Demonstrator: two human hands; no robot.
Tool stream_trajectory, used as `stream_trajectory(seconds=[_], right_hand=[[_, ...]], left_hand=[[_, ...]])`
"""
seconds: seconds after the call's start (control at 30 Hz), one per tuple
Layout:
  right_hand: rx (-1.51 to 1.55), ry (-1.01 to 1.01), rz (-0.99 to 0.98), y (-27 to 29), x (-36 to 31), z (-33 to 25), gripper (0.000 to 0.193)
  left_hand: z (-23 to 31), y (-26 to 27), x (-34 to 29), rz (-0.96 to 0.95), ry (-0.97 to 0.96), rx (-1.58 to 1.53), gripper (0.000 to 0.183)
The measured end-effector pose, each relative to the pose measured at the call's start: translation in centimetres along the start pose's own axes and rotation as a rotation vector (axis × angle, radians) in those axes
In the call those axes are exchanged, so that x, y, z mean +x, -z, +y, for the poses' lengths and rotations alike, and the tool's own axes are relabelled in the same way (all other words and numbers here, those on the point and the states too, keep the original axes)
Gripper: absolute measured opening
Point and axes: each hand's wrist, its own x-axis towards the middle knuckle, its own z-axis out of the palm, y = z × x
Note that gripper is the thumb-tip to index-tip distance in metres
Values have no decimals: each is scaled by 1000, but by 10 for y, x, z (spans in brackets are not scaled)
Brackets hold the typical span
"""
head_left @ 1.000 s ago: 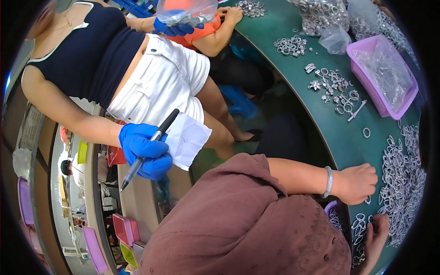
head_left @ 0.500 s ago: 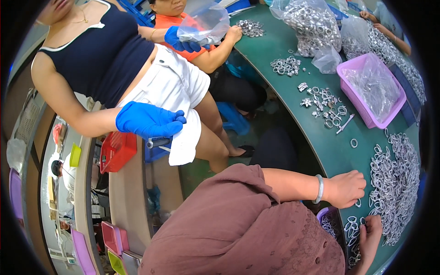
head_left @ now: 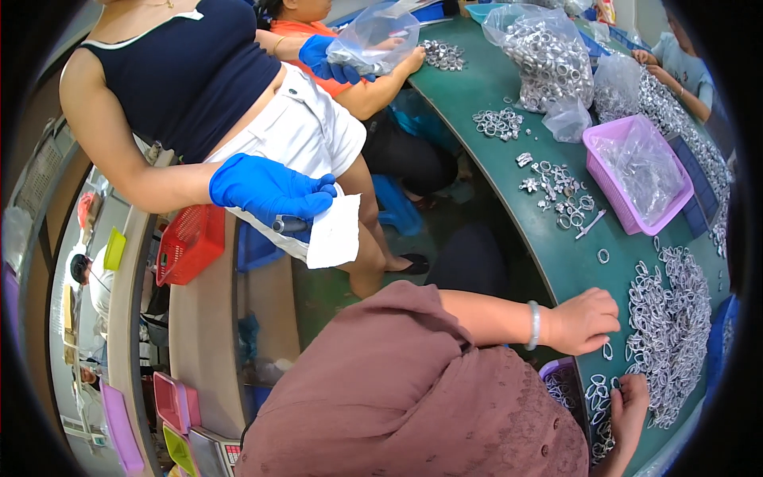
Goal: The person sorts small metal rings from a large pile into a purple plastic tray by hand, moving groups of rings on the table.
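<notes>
My left hand (head_left: 586,321), with a pale bangle (head_left: 533,326) on its wrist, is closed over the green table. A small silver oval ring (head_left: 607,350) is at its fingertips. My right hand (head_left: 629,407) is below it, fingers curled at another silver ring (head_left: 614,382). Several loose rings (head_left: 597,393) lie just left of the right hand. Beyond both hands spreads a large heap of similar oval rings (head_left: 671,326). Under the table edge, a purple container (head_left: 556,367) holds more of them.
A co-worker's blue-gloved hand (head_left: 270,191) holds white paper (head_left: 335,234) and a small dark-and-metal item; the other glove (head_left: 326,60) holds a clear bag. Farther along the green table (head_left: 477,171) are a pink-purple basket (head_left: 608,187), bagged rings (head_left: 548,67) and small metal parts (head_left: 560,187).
The view has shifted slightly. The co-worker's gloved hand has turned and raised the white paper. My hands stay almost in place beside the rings.
</notes>
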Motion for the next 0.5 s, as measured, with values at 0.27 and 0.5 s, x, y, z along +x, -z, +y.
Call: stream_trajectory(seconds=[0.27, 0.5], right_hand=[[-151, 147, 83, 13, 0, -12, 27], [-244, 258, 65, 31, 26, -67, 26]], left_hand=[[84, 170, -68, 441, 636, -630, 63], [143, 231, -62, 871, 462, -838, 57]])
